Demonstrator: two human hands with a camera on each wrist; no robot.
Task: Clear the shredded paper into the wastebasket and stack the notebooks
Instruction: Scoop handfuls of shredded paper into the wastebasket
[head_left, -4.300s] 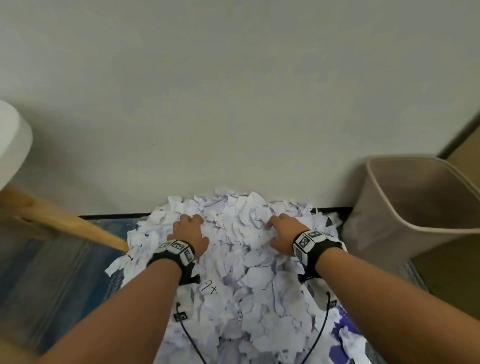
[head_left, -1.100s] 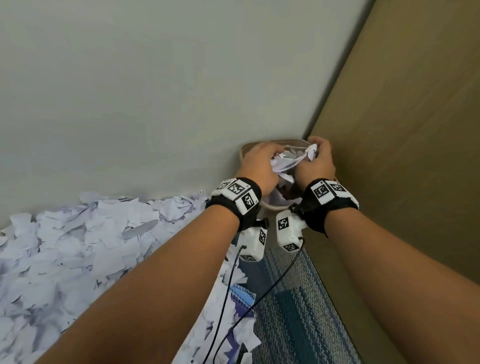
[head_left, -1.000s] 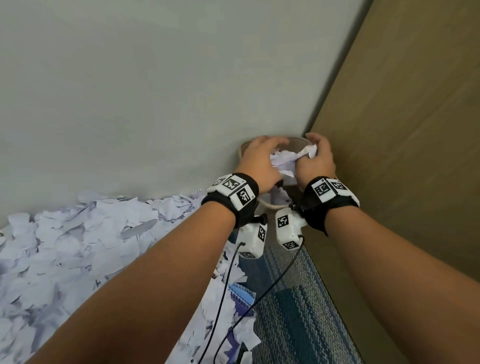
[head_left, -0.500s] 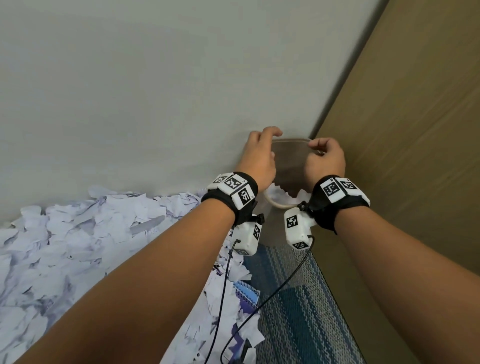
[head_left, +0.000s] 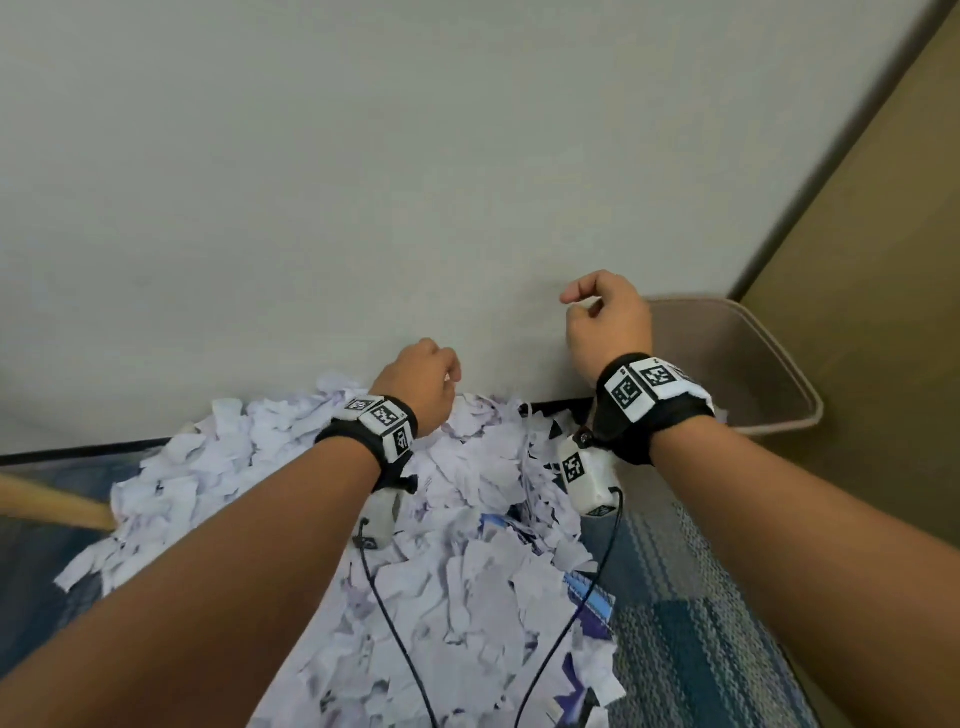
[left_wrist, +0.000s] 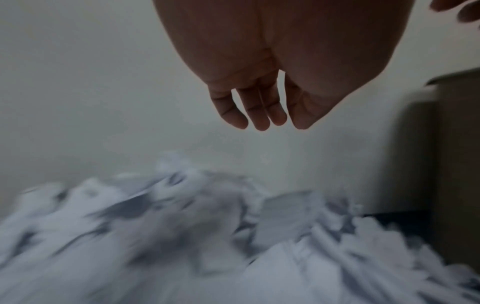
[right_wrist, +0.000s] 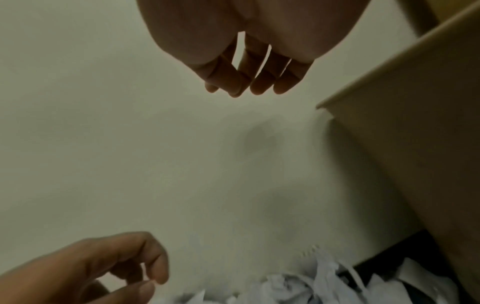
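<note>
A big pile of white shredded paper (head_left: 457, 525) lies on the floor against the wall. Blue notebook covers (head_left: 592, 603) peek out from under its right edge. The tan wastebasket (head_left: 748, 364) stands to the right of the pile, in the corner. My left hand (head_left: 431, 374) hovers just above the far end of the pile, its fingers (left_wrist: 254, 115) hanging loosely, holding nothing. My right hand (head_left: 597, 312) is raised in the air beside the basket's left rim, with its fingers (right_wrist: 259, 82) loosely curled and empty. In the right wrist view the left hand (right_wrist: 116, 267) shows at lower left, above the paper (right_wrist: 311, 286).
A plain wall rises right behind the pile. A brown wooden panel (head_left: 883, 249) closes off the right side behind the basket. A wooden leg (head_left: 52, 506) slants in from the left. Blue striped carpet (head_left: 701, 639) lies right of the pile. Wrist-camera cables hang over the paper.
A second ago both hands held a clump of shredded paper over the wastebasket. They let it go and have swung back left toward the pile, empty.
</note>
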